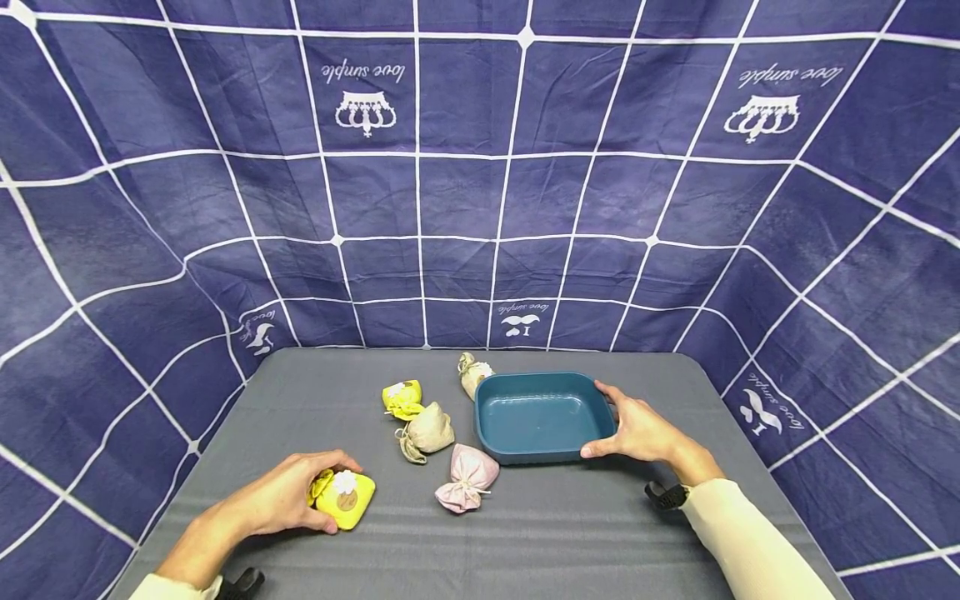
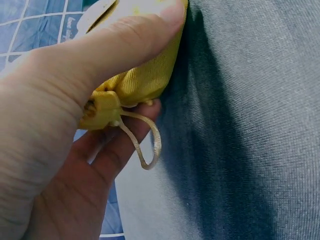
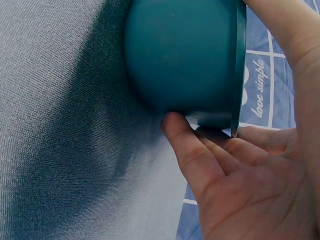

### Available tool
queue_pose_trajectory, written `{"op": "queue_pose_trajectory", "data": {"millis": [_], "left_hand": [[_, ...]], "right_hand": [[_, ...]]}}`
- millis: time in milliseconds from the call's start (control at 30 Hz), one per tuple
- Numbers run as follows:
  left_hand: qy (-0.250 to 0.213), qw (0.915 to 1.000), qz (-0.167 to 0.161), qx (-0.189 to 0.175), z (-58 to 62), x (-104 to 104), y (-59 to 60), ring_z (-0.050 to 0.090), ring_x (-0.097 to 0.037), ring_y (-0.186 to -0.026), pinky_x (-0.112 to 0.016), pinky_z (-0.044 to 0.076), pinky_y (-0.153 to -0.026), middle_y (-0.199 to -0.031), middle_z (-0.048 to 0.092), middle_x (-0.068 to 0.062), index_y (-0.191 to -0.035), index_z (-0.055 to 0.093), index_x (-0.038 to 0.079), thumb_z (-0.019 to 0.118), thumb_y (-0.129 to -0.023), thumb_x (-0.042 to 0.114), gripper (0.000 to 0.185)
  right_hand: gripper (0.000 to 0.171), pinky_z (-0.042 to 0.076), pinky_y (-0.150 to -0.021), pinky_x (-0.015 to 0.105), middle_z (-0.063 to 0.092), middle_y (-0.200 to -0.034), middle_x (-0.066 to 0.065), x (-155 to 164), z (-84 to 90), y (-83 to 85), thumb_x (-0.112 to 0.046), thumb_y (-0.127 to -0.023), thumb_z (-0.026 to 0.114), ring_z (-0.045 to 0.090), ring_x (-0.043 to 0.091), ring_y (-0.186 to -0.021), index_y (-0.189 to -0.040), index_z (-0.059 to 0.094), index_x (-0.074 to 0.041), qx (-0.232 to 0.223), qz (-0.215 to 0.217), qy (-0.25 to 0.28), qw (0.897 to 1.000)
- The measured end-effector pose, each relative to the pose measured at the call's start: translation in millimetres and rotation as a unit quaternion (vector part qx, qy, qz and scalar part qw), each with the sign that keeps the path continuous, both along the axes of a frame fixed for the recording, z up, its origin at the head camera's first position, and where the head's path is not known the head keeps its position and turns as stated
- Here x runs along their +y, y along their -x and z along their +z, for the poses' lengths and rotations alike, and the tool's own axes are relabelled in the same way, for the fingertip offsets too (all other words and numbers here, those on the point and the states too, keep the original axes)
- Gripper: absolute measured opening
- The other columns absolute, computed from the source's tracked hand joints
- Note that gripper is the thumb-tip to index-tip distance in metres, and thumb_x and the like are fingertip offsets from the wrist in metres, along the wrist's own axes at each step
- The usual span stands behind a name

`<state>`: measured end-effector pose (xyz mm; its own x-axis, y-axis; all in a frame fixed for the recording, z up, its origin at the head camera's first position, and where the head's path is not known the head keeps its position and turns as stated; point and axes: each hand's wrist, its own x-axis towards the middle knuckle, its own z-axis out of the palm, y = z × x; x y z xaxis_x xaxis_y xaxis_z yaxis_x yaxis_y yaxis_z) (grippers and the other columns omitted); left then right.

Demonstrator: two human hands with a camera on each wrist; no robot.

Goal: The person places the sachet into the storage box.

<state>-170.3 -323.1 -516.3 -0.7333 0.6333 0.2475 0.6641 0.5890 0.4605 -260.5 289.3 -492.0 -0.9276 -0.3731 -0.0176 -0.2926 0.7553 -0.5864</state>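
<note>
Gripping the yellow sachet, the left hand seems set to carry it to the teal tray, which the right hand grasps by its rim.

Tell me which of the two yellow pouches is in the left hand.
The near yellow pouch, by the table's front edge, held by the left hand. The other yellow pouch lies untouched farther back beside a beige one.

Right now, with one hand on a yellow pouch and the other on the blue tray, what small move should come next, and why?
Probably lift the yellow drawstring pouch toward the teal tray. The left hand already grips it, the right hand steadies the tray's near right corner, and the tray is empty while four other pouches lie on the grey table.
</note>
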Motion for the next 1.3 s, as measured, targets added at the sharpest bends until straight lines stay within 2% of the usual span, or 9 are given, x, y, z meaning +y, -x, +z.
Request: {"op": "queue_pose_trajectory", "data": {"millis": [200, 367, 567, 633, 767, 900, 1167, 1300], "left_hand": [[-0.006, 0.9999, 0.010, 0.010, 3.4, 3, -2.1, 0.068, 0.006, -0.102, -0.025, 0.059, -0.084, -0.115, 0.082, 0.018, -0.127, 0.076, 0.028, 0.112, -0.072, 0.030, 0.066], [-0.008, 0.9991, 0.034, 0.024, 7.4, 10, -6.2, 0.066, 0.007, -0.099, -0.024, 0.058, -0.082, -0.111, 0.078, 0.023, -0.127, 0.075, 0.030, 0.111, -0.077, 0.032, 0.062], [-0.021, 0.9955, 0.066, 0.065, 15.3, 21, -4.3, 0.067, 0.006, -0.101, -0.026, 0.060, -0.084, -0.114, 0.077, 0.023, -0.129, 0.076, 0.029, 0.111, -0.075, 0.026, 0.064], [-0.029, 0.9940, 0.076, 0.073, 19.3, 26, -2.1, 0.068, 0.006, -0.101, -0.026, 0.060, -0.084, -0.116, 0.077, 0.022, -0.129, 0.077, 0.029, 0.111, -0.075, 0.024, 0.064], [-0.041, 0.9925, 0.095, 0.066, 28.4, 36, 3.6, 0.068, 0.004, -0.101, -0.027, 0.060, -0.085, -0.116, 0.076, 0.022, -0.129, 0.076, 0.031, 0.110, -0.076, 0.021, 0.064], [-0.054, 0.9916, 0.099, 0.063, 36.3, 48, 11.0, 0.069, 0.002, -0.102, -0.027, 0.060, -0.088, -0.116, 0.077, 0.021, -0.128, 0.077, 0.031, 0.110, -0.076, 0.021, 0.062], [-0.071, 0.9868, 0.104, 0.102, 49.2, 80, 26.0, 0.070, -0.003, -0.102, -0.032, 0.061, -0.088, -0.114, 0.075, 0.012, -0.123, 0.079, 0.022, 0.109, -0.074, 0.020, 0.057], [-0.076, 0.9856, 0.108, 0.106, 56.8, 97, 35.3, 0.072, -0.008, -0.102, -0.033, 0.062, -0.089, -0.115, 0.077, 0.008, -0.122, 0.079, 0.019, 0.109, -0.074, 0.020, 0.056]], "right_hand": [[0.139, 0.060, -0.117, 0.065, 0.065, -0.159, 0.039, -1, 1.2, -0.1, -0.052, -0.077, 0.109, 0.077, 0.046, -0.136, -0.176, 0.033, 0.010, 0.000, -0.002, -0.005, 1.000], [0.139, 0.061, -0.115, 0.064, 0.067, -0.157, 0.037, -1, 1.9, -0.3, -0.054, -0.077, 0.109, 0.077, 0.045, -0.135, -0.176, 0.033, 0.009, 0.003, 0.000, -0.010, 1.000], [0.139, 0.061, -0.114, 0.063, 0.071, -0.152, 0.035, -1, 0.9, 0.4, -0.055, -0.076, 0.109, 0.077, 0.043, -0.133, -0.174, 0.035, 0.010, 0.011, 0.002, -0.020, 1.000], [0.139, 0.061, -0.115, 0.063, 0.071, -0.152, 0.035, -1, 1.7, 0.8, -0.055, -0.076, 0.109, 0.076, 0.043, -0.133, -0.174, 0.036, 0.010, 0.012, 0.001, -0.023, 1.000], [0.140, 0.058, -0.120, 0.066, 0.069, -0.155, 0.035, -2, 3.8, 1.0, -0.056, -0.075, 0.109, 0.073, 0.045, -0.140, -0.174, 0.035, 0.011, 0.017, 0.003, -0.026, 1.000], [0.142, 0.054, -0.124, 0.068, 0.065, -0.160, 0.037, -2, 4.5, 1.0, -0.057, -0.075, 0.109, 0.069, 0.048, -0.145, -0.175, 0.034, 0.011, 0.015, 0.003, -0.027, 1.000], [0.139, 0.048, -0.129, 0.071, 0.058, -0.167, 0.040, 2, 9.7, 4.4, -0.052, -0.079, 0.107, 0.063, 0.052, -0.152, -0.173, 0.033, 0.017, 0.009, 0.032, -0.025, 0.999], [0.137, 0.048, -0.129, 0.071, 0.058, -0.167, 0.039, 4, 14.5, 5.7, -0.048, -0.080, 0.107, 0.065, 0.050, -0.150, -0.172, 0.032, 0.019, 0.007, 0.051, -0.025, 0.998]]}}
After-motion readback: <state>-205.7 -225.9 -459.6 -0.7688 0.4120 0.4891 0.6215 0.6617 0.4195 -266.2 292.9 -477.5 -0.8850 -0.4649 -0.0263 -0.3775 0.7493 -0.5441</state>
